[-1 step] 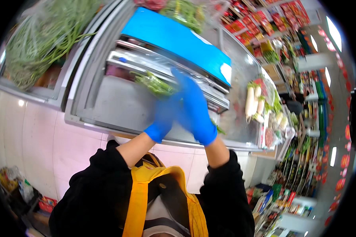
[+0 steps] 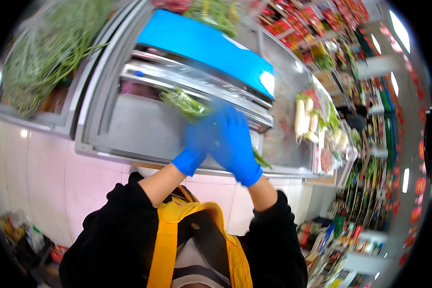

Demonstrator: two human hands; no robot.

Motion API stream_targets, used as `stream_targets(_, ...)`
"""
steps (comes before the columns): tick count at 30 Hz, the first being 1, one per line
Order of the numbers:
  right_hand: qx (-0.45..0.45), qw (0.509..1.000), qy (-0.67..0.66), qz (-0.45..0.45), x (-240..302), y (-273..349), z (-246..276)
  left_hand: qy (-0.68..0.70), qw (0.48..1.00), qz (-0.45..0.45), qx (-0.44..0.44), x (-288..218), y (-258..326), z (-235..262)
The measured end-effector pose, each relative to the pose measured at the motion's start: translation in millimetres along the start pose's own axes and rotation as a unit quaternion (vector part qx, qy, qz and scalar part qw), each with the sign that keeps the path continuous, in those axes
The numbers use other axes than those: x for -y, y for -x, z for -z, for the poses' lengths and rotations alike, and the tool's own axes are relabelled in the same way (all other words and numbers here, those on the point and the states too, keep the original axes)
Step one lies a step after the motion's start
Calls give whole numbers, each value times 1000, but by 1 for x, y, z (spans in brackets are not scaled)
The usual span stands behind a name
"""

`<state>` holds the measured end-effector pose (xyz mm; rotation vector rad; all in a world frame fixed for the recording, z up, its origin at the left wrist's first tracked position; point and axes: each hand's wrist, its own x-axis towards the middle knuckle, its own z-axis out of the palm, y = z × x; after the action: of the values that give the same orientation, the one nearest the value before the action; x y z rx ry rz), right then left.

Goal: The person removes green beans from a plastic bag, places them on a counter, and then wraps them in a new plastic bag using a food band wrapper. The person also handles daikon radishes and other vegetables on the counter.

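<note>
A long bunch of green leafy vegetables (image 2: 184, 103) lies slantwise on the grey metal work surface (image 2: 146, 129). It looks wrapped in clear film, and its middle is hidden under my hands. My left hand (image 2: 200, 139), in a blue glove, is over the bunch; its fingers are smeared by motion. Beside it, my right hand (image 2: 233, 144), gloved in blue too, lies over the bunch with blurred fingers that seem stretched out. Green tips (image 2: 260, 158) stick out past my right hand. Just beyond is a film wrapping dispenser (image 2: 192, 79) with clear film along it.
A bright blue box (image 2: 209, 45) tops the dispenser. Bagged long green vegetables (image 2: 57, 57) fill a bin at the left. White radishes (image 2: 301, 117) lie at the right. More greens (image 2: 216, 17) lie behind the box. Stocked shelves (image 2: 365, 177) line the right side.
My right hand's fingers have drawn back from the dispenser, closer to my left hand, and the green tips show more. The whole view has shifted slightly.
</note>
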<state>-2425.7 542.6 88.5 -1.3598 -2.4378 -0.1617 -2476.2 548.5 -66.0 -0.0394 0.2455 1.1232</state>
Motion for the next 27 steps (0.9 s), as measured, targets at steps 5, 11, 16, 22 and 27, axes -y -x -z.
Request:
stream_targets(5,150,892,-27,-426,-50,208,14,-266,961,73,-24,112,57,-98)
stream_targets(11,-206,567,-622,-500,-66,415,92,-172,892,375,184,322,64,-123)
stream_targets(16,-383,556,-504,-539,-122,593,177,-404,820,313,257,567,109,-162)
stream_targets(22,-231,686,169,-669,-239,741,220,-404,856,263,186,796,104,-186)
stream_targets(27,-169,722,268,-615,-396,899,244,-363,848,354,154,1000,70,-184)
